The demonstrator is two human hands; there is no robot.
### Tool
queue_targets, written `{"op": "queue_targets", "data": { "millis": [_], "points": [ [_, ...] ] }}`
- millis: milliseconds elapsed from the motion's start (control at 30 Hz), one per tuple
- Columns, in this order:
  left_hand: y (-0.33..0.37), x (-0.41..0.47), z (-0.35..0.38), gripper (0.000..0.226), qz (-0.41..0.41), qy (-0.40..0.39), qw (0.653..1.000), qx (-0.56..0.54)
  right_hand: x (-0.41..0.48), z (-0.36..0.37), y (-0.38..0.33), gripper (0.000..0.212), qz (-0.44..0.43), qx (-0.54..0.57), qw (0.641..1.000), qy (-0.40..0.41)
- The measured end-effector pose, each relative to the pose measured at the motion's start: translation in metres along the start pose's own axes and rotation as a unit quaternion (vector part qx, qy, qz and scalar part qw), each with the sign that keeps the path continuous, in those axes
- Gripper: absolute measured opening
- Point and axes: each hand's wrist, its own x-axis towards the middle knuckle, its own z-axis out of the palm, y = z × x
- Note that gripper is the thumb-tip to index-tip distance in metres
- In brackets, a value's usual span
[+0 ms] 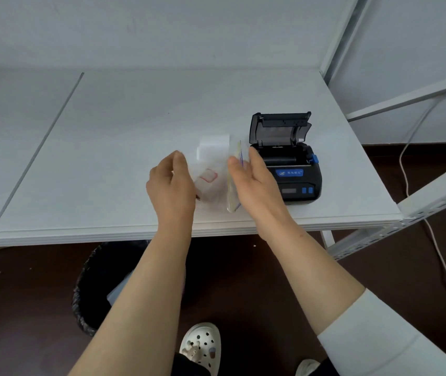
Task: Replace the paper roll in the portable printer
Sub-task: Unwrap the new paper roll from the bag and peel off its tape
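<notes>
Printer (pixel 289 169) sits with its lid flipped up, so the bay's ready for paper. Just left of it, left hand (pixel 171 183) and right hand (pixel 251 180) each pinch a side of a clear bag (pixel 211 185), probably spreading it to free the new roll (pixel 213 146), which looks to be inside.

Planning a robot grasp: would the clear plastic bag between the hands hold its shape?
Probably not: the clear plastic bag looks thin and wrinkled between the left hand and right hand, so likely floppy. As see-through film, probably light, perhaps slippery.
</notes>
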Motion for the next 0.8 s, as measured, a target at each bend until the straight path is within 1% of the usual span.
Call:
{"op": "queue_targets", "data": {
  "millis": [67, 100, 167, 233, 333, 367, 433, 467, 500, 600, 700, 800],
  "points": [
    [-0.015, 0.008, 0.001, 0.027, 0.006, -0.020, 0.992, 0.127, 0.002, 0.003, 0.004, 0.069, 0.020, 0.036, 0.999, 0.003],
    [-0.020, 0.009, 0.001, 0.031, 0.000, -0.042, 0.985, 0.168, 0.004, 0.004, 0.006, 0.068, 0.033, 0.055, 0.998, 0.002],
    [-0.022, 0.008, 0.002, 0.040, -0.012, -0.085, 0.975, 0.203, 0.006, 0.007, 0.009, 0.064, 0.063, 0.101, 0.993, -0.010],
    [-0.019, 0.006, 0.004, 0.045, -0.032, -0.103, 0.971, 0.213, 0.010, 0.011, 0.011, 0.067, 0.084, 0.142, 0.986, -0.011],
    [-0.013, 0.005, 0.004, 0.052, -0.048, -0.111, 0.971, 0.206, 0.013, 0.014, 0.016, 0.082, 0.117, 0.186, 0.976, -0.001],
    [-0.012, 0.005, 0.003, 0.053, -0.048, -0.113, 0.970, 0.208, 0.013, 0.014, 0.017, 0.080, 0.125, 0.199, 0.972, 0.000],
    [-0.014, 0.005, 0.001, 0.052, -0.041, -0.110, 0.974, 0.194, 0.014, 0.015, 0.014, 0.056, 0.143, 0.209, 0.967, 0.007],
    [-0.015, 0.006, 0.000, 0.048, -0.033, -0.104, 0.978, 0.179, 0.014, 0.015, 0.013, 0.045, 0.149, 0.219, 0.964, 0.005],
    [-0.015, 0.006, -0.001, 0.042, -0.025, -0.093, 0.982, 0.165, 0.015, 0.015, 0.013, 0.039, 0.156, 0.231, 0.960, -0.001],
    [-0.009, 0.008, -0.002, 0.033, -0.027, -0.067, 0.992, 0.104, 0.015, 0.014, 0.014, 0.034, 0.169, 0.286, 0.943, -0.021],
    [-0.004, 0.008, -0.003, 0.037, -0.072, -0.051, 0.996, 0.024, 0.011, 0.014, 0.011, 0.034, 0.179, 0.321, 0.929, -0.038],
    [0.002, 0.009, -0.004, 0.042, -0.125, -0.044, 0.991, -0.015, 0.011, 0.017, 0.012, 0.031, 0.176, 0.335, 0.925, -0.044]
  ]
}}
